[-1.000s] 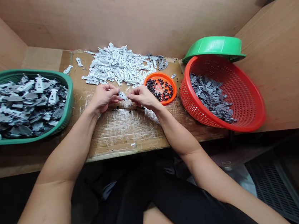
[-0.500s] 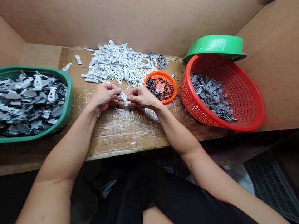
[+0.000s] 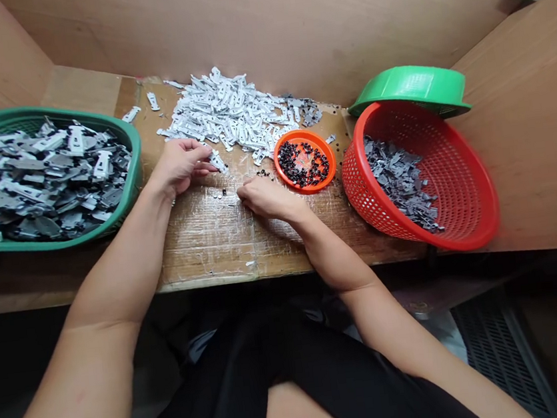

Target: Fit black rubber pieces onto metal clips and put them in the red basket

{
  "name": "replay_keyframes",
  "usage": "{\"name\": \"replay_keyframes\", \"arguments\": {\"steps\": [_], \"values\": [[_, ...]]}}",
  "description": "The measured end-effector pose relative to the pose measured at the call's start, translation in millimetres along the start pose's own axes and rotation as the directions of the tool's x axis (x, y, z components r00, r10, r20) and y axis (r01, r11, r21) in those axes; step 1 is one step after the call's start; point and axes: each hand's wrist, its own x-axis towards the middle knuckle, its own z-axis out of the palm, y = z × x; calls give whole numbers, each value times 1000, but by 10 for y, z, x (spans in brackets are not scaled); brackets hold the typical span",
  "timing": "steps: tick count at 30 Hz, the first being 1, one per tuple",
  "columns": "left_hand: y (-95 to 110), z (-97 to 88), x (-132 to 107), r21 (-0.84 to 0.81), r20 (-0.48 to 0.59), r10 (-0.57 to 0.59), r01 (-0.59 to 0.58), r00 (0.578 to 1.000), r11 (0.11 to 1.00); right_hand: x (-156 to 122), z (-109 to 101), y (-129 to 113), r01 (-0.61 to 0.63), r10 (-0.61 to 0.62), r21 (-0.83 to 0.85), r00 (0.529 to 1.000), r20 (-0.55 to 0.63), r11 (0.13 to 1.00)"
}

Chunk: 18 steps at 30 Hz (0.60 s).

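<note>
One flat, tapered white piece (image 3: 219, 163) in the left hand (image 3: 185, 164), grip of the right hand (image 3: 268, 197) over shiny worktop (image 3: 212, 240) unclear.

Holding a pale metal piece (image 3: 219, 162) between thumb and fingers of the left hand (image 3: 185, 164), well apart from the right hand (image 3: 269, 195), low at the surface (image 3: 207, 250) with fingers curled near scattered dark bits (image 3: 224, 192). Hard to tell whether pinching anything there. Showing also an orange dish (image 3: 332, 162) of small dark parts (image 3: 299, 174) just beside the right hand, a heap of pale pieces (image 3: 227, 111) beyond, a green basket (image 3: 137, 151) of metal parts (image 3: 49, 181) at left, and at right a red basket (image 3: 466, 174) of gray pieces (image 3: 401, 181) before a bright green basin (image 3: 408, 87).
</note>
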Motion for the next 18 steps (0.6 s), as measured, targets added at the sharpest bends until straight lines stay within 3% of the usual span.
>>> {"name": "replay_keyframes", "arguments": {"steps": [4,8,11,14,18], "values": [[-3,-4,-13,1,15,10,-10,1000,1000,-30,-22,67,-48,52,37,992,-114,998],[-13,56,-53,-2,49,-3,3,999,1000,-95,-163,202,-27,137,307,929,-342,951],[-38,133,-91,1,96,-34,34,995,999,-36,-193,227,53,247,632,892,-378,773],[-65,208,-139,10,142,-58,57,988,998,140,-136,216,98,336,808,876,-347,581],[-68,261,-209,-9,198,-67,70,978,998,371,-43,214,54,403,857,866,-295,513]]}}
